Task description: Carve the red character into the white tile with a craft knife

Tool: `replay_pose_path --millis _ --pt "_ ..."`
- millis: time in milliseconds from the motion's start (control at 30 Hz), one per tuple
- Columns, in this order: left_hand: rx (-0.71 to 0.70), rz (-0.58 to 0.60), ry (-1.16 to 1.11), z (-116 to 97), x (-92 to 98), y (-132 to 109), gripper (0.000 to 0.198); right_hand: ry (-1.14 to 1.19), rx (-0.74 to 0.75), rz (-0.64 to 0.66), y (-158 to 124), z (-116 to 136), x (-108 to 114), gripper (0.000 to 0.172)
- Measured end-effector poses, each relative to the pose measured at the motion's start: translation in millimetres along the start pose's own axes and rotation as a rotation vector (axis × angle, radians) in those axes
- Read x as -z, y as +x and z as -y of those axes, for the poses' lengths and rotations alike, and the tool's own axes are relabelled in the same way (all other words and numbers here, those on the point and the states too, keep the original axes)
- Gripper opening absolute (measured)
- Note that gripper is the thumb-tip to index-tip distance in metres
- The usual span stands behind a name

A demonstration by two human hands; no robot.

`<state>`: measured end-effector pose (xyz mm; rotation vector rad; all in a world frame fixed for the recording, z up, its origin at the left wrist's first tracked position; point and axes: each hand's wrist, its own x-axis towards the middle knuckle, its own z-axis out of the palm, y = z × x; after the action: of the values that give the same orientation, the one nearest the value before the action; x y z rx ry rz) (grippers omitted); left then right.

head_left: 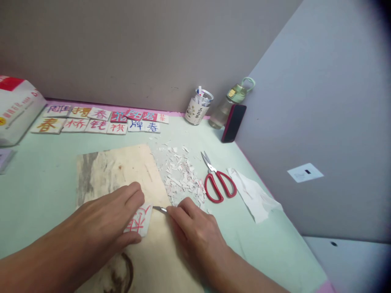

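Observation:
My left hand point(122, 215) is closed on a small white card point(141, 221) with a red character, its fingers on the upper and lower edges. In my right hand point(195, 224) is a craft knife point(161, 209); its thin blade points left and meets or nearly meets the card's right edge near the top corner. Part of the card is hidden under my left fingers. Both hands are over a pale wooden board point(134, 162) with dark stains. White paper scraps point(183, 175) are scattered just beyond my right hand.
Red-handled scissors point(218, 179) and a crumpled white tissue point(256, 197) are to the right. Two rows of character cards point(97, 120) line the back. A labelled canister point(198, 108), a bottle point(221, 110) and a leaning phone point(233, 124) stand back right; a white bag point(20, 114) stands left.

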<state>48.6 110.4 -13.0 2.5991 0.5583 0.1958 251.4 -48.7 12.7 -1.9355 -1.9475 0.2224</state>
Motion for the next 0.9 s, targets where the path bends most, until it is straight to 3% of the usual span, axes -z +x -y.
replay_pose_path --millis 167,300,500,633,733,833,900 --pt "-0.085 0.026 0.009 14.8 -2.7 -0.5 0.038 -0.005 -0.006 0.009 1.0 -3.0 -1.8 0.028" --pt "-0.07 -0.017 0.01 12.0 -1.9 -0.3 0.034 0.021 -0.071 -0.043 6.1 -13.3 -3.3 0.023" --pt "-0.047 -0.004 -0.041 6.0 1.0 0.3 0.036 0.401 -0.175 -0.1 15.5 -22.7 0.8 0.018" --pt "0.018 0.031 -0.061 -0.4 9.0 5.1 0.031 0.731 -0.34 -0.009 22.2 -16.6 6.9 0.008" --pt "-0.033 0.044 -0.091 -10.6 15.8 10.8 0.029 0.963 -0.426 0.118 24.5 -9.6 8.6 0.021" --pt "-0.042 -0.022 -0.095 -23.6 17.7 14.1 0.029 0.994 -0.432 0.157 24.7 -3.6 7.3 0.026" --pt "-0.067 -0.004 -0.116 -29.4 15.7 14.3 0.027 0.924 -0.424 0.141 24.3 -0.8 5.4 0.029"
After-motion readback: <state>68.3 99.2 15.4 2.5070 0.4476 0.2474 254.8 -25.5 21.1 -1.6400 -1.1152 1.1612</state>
